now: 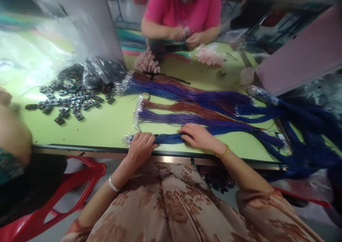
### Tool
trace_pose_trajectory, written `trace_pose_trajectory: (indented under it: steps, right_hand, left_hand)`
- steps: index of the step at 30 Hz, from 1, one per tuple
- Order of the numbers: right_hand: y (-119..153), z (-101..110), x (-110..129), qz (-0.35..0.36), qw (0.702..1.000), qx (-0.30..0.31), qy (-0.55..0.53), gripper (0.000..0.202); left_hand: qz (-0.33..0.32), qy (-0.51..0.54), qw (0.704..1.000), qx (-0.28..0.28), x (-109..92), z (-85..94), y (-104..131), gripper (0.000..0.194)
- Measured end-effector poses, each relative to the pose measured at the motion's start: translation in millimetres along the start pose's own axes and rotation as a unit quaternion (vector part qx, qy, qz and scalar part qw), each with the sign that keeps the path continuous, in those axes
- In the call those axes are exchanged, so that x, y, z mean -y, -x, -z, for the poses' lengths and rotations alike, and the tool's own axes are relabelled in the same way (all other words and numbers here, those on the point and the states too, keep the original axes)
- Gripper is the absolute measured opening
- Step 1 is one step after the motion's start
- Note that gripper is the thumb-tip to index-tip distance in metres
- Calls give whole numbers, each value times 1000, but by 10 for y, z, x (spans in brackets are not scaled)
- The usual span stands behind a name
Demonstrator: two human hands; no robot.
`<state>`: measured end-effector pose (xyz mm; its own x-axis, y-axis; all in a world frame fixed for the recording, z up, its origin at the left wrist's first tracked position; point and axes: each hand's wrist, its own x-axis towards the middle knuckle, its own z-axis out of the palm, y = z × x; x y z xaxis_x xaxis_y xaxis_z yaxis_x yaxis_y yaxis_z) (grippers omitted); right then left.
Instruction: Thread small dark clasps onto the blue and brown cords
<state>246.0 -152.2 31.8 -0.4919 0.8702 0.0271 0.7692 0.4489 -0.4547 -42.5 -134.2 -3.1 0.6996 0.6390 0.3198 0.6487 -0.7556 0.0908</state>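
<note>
At the near edge of the green table [107,128], the left hand [140,145] and right hand [199,137] both close around a blue cord bundle [171,138] lying flat there. Behind it lie more bundles [192,108]; loose strands could slip, I judge, and tangle with them.

Small assembly workshop: yellow-green worktable [107,124] w/ bundled blue-and-orange cords [192,110], heap of small black plastic clips [69,96], co-worker in pink shirt [184,6] opposite.
</note>
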Motion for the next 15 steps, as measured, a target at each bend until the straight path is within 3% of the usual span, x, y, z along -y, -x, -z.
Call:
trace_pose_trajectory:
  steps: [5, 10, 15]
  right_hand:
    - [258, -200, 143, -8, 996, 10, 92, 27]
    - [415, -175, -43, -106, 978, -71, 168, 33]
    - [608, -171, -153, -95, 987, -32, 127, 39]
  left_hand:
    - [8, -41, 999, -2, 60, 31, 35, 34]
    - [-1, -58, 998, 15, 122, 38, 53, 40]
    - [37, -67, 997, 14, 185, 78, 19, 53]
